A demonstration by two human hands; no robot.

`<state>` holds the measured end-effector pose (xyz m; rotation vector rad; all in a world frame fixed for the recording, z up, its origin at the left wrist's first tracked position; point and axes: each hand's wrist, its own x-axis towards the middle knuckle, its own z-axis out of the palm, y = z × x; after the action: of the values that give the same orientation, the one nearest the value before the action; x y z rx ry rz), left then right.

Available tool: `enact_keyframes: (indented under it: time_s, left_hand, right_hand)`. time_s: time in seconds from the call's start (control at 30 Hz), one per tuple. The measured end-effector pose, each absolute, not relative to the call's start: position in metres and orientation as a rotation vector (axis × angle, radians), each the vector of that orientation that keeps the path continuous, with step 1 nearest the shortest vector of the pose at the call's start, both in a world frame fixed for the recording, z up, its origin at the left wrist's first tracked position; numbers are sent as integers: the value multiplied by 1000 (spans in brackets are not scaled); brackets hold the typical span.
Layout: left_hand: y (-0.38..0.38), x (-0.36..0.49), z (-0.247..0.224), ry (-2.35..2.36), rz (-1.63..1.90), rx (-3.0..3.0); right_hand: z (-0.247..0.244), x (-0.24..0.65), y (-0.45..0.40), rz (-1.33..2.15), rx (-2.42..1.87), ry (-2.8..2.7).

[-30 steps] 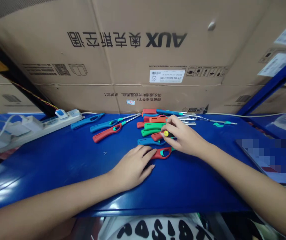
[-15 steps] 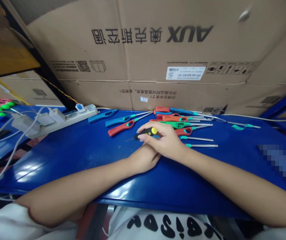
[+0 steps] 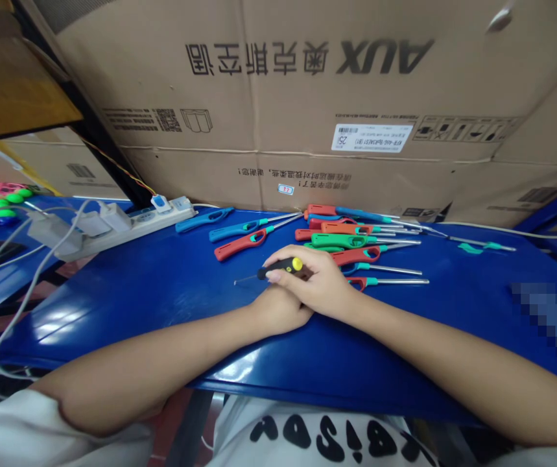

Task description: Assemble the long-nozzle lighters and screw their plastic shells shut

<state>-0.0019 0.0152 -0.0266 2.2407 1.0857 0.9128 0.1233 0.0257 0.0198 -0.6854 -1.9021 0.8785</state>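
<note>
My right hand (image 3: pixel 324 279) is closed on a small screwdriver with a black and yellow handle (image 3: pixel 285 266). Its thin shaft (image 3: pixel 246 281) points left and slightly down, and at the tip is a tiny metal bit, too small to make out. Under the right hand rests my left hand (image 3: pixel 278 311), closed, its fingers mostly covered, so what it holds, if anything, is hidden. Several long-nosed lighters lie just beyond the hands, among them a green one (image 3: pixel 339 240) and an orange one (image 3: pixel 339 227). Further left are a red lighter (image 3: pixel 239 246) and a blue lighter (image 3: pixel 232 231).
A large cardboard box (image 3: pixel 268 97) stands behind the blue table (image 3: pixel 152 298). At the left, a white power strip (image 3: pixel 146 224) carries plugs and a hanging white cable (image 3: pixel 3 337). A blurred patch (image 3: pixel 550 318) covers something at the right.
The screwdriver's tip has moved left and down to where the small metal bit lay on the table. My hands stay together, and the view has shifted slightly.
</note>
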Motion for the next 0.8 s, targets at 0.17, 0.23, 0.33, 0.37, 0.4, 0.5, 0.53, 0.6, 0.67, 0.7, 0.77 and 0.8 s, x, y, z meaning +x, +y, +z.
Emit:
enact_keyframes:
  time_s: [0.17,0.23,0.33,0.37,0.4,0.5,0.53,0.6,0.67,0.7,0.77,0.8]
  left_hand:
    - [20,-4,-22,1093,820,2384]
    - [22,-5,-22,1112,775,2404]
    - [24,-5,-24,1035,770,2389]
    - [25,-5,-25,1020,782,2381]
    - [26,-4,-25,1007,796,2369]
    - [26,-2,-26,985,868,2288]
    - [25,-2,-26,979,904,2256]
    - [25,-1,-24,970,972,2201]
    - [24,0,-22,968,1018,2145]
    - [23,0,-21,976,1034,2111]
    - [23,0,-18,999,1066,2048]
    - [23,0,-17,1005,1085,2027]
  right_hand:
    - [35,145,27,990,-826,-1531]
    - [37,162,27,1031,-887,-1383]
    - [36,190,27,1017,-940,-1193]
    - [34,199,28,993,-950,-1144]
    - [32,206,29,969,-961,-1101]
    - [26,221,33,932,-993,-1015]
    - [24,223,34,936,-1005,-1006]
    - [21,224,36,965,-1031,-1006]
    - [18,224,37,1007,-1051,-1002]
    - [17,224,36,1024,-1055,-993]
    - [16,223,36,1046,-1053,-971]
    - [16,223,36,1049,-1047,-966]
